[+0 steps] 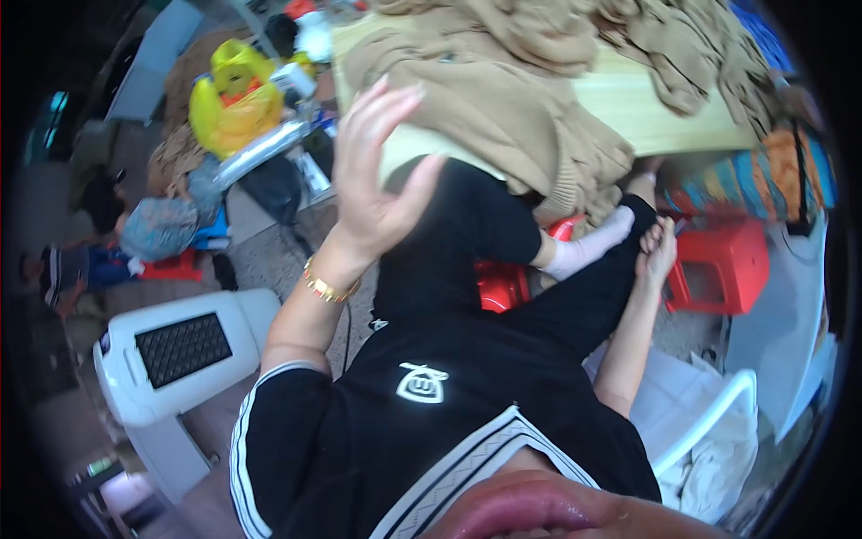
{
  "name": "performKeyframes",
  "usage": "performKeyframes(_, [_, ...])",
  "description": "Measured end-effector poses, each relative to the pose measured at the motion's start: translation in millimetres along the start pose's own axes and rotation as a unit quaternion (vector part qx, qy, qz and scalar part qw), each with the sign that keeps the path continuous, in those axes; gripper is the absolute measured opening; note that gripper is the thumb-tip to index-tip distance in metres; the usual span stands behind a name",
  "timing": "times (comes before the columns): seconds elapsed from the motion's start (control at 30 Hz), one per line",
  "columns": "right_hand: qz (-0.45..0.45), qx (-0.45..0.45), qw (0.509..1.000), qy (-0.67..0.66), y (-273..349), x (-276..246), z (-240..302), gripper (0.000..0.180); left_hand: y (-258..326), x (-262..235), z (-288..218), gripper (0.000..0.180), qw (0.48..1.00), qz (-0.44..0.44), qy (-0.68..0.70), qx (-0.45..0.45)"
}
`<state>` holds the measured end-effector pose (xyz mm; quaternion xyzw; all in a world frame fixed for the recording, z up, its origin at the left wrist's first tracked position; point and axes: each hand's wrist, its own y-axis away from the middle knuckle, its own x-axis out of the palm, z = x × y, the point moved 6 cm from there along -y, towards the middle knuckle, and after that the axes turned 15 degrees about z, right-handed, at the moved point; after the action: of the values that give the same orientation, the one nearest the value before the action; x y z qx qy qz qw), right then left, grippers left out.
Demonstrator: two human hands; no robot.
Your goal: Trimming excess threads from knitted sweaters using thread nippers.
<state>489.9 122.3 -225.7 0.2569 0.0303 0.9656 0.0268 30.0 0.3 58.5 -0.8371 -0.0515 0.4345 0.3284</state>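
Observation:
My left hand (373,184) is raised over the near left edge of the table, palm showing and fingers apart, with nothing in it. A gold bracelet (325,286) circles that wrist. Just beyond the fingertips lies a brown knitted garment (476,108), its ribbed end hanging over the table's front edge. My right hand (658,251) is low beside my right leg in black trousers, its fingers curled closed. Whether anything is in that grip, I cannot make out. A red plastic stool (727,265) stands just right of it.
More brown knitwear (669,45) covers the far part of the pale wooden table (669,117). Bright yellow plastic bags (233,108) sit at the left, near a white machine-like case (184,355). Further left, a person (162,220) is at work. A white chair (705,418) stands behind my right arm.

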Motion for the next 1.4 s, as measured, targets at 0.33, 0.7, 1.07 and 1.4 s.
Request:
performKeyframes(0.33, [0.038, -0.009, 0.999, 0.028, -4, -5, -4, 0.026, 157, -232, 238, 0.075, 0.872, -0.161, -0.28, -0.368])
performKeyframes(0.7, [0.073, 0.022, 0.993, 0.092, -6, -8, -6, 0.027, 378, -497, 94, 0.085, 0.401, -0.424, -0.384, -0.715])
performKeyframes(1.07, [0.072, 0.034, 0.99, 0.112, -4, -3, -1, 0.026, 301, -443, 135, 0.087, 0.656, -0.445, 0.265, -0.55])
performKeyframes(1.4, [0.079, 0.03, 0.988, 0.129, -3, -4, -5, 0.025, 63, -183, 131, 0.063, 0.745, 0.428, 0.081, -0.504])
